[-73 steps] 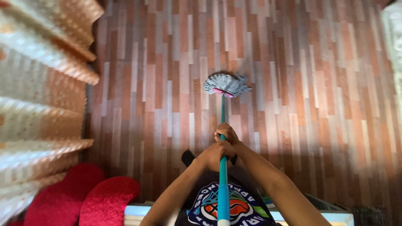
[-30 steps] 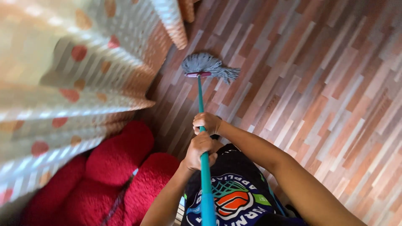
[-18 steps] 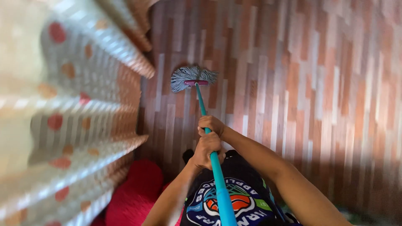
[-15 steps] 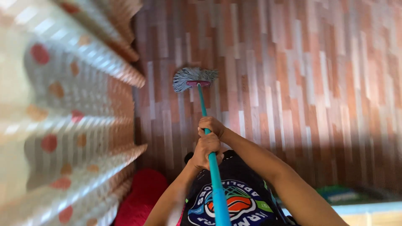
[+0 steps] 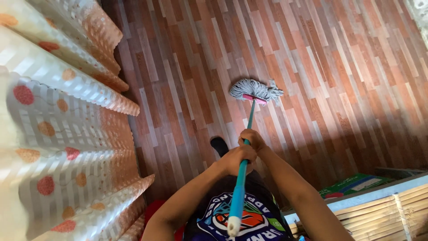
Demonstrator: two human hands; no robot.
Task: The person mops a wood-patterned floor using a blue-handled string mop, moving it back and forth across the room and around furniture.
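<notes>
Right hand (image 5: pixel 252 139): the forward hand on the mop handle (image 5: pixel 244 154), fingers wrapped tight around the teal pole, higher in the picture and nearer the mop head.
Left hand (image 5: pixel 236 159): just behind the right hand and touching it, fingers likewise clamped around the same pole, closer to the body.
Mop head (image 5: pixel 255 89): a grey bundle of strings on a pink bar, lying flat on the floor ahead of both hands and slightly to the right of them.
Long axis: the handle runs from its white end cap (image 5: pixel 232 230) near the chest, up through both fists, and on to the pink bar; it leans away from the person and a little rightward.
Nearer hand: the right hand sits closer to the mop head; the left hand holds the middle of the pole.
Floor (image 5: pixel 339 80): wood-pattern strips in brown and pale tones, with shade along the lower right.
Curtain (image 5: pixel 53 129): pale folds with orange and red dots, hanging at the left, well apart from the mop head.
Low right corner: a green flat box (image 5: pixel 354 184) beside a slatted wooden frame (image 5: pixel 383 214).
</notes>
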